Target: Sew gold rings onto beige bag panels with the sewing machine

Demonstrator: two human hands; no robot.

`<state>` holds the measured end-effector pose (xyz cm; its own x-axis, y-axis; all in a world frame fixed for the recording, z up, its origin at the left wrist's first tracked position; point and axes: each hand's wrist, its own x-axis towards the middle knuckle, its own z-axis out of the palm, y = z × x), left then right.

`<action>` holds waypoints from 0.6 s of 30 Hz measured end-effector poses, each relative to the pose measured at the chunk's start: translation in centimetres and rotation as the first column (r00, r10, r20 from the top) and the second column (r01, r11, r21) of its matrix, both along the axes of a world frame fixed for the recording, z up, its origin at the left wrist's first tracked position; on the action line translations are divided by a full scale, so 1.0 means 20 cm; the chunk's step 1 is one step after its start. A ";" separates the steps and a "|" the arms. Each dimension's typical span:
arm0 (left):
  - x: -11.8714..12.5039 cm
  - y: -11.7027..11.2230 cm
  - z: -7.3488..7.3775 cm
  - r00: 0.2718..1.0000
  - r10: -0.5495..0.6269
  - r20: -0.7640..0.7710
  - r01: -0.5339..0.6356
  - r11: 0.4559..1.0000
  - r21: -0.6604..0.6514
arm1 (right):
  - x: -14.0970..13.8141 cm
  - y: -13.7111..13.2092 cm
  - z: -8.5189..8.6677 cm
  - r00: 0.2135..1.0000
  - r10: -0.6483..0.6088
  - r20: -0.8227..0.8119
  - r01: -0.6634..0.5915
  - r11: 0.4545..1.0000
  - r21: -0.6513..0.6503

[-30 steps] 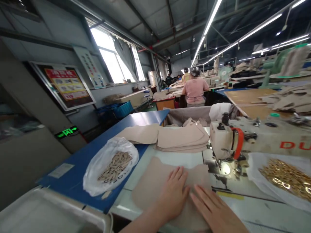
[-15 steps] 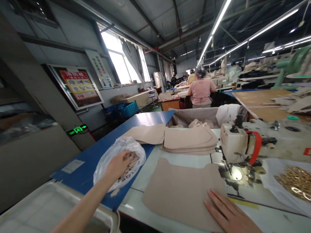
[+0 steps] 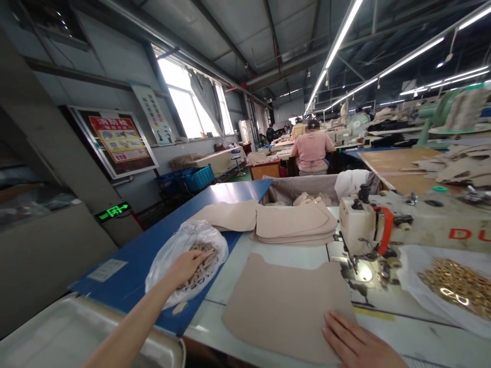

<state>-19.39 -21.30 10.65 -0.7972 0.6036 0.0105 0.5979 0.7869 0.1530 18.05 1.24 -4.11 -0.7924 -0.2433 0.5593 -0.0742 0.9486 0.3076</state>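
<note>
My left hand [image 3: 187, 267] reaches into a white plastic bag [image 3: 163, 266], its fingers drawn together among small beige strips [image 3: 209, 263]. Whatever is between those fingertips is too small to make out. On the pale sewing table, a large beige panel [image 3: 284, 306] with a notched far edge lies flat. Resting on the panel's near right part is my right hand [image 3: 351, 340], open, its fingers stretched out. Beyond the panel sits a stack of similar beige panels [image 3: 293, 225]. More beige pieces [image 3: 230, 215] lie to the left of that stack.
A sewing machine [image 3: 360, 225] with a lit needle area stands at the right. Beside it is a white bag of gold-coloured metal rings [image 3: 456, 286]. A blue board [image 3: 123, 276] lies under the left bag; a pale tray [image 3: 95, 332] is nearer. A co-worker [image 3: 312, 151] sits ahead.
The fingers of my left hand have come together near the top of the strips and the wrist has drawn back slightly. My right hand stays on the panel. The view has shifted slightly.
</note>
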 end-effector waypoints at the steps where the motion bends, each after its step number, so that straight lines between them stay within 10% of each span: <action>1: 0.01 0.00 0.01 1.000 0.005 -0.006 -0.005 1.000 0.007 | 0.00 -0.01 0.01 1.000 -0.010 -0.004 0.010 1.000 0.009; 18: 0.07 -0.03 0.02 1.000 0.009 0.026 -0.011 0.998 0.065 | 0.04 -0.06 0.12 0.983 -0.048 0.176 0.076 0.985 -0.158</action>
<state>-18.06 -21.99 11.07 -0.8036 0.5945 0.0295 0.5855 0.7805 0.2193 18.78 -0.03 -1.78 -0.8903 -0.1074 0.4424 -0.0515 0.9893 0.1364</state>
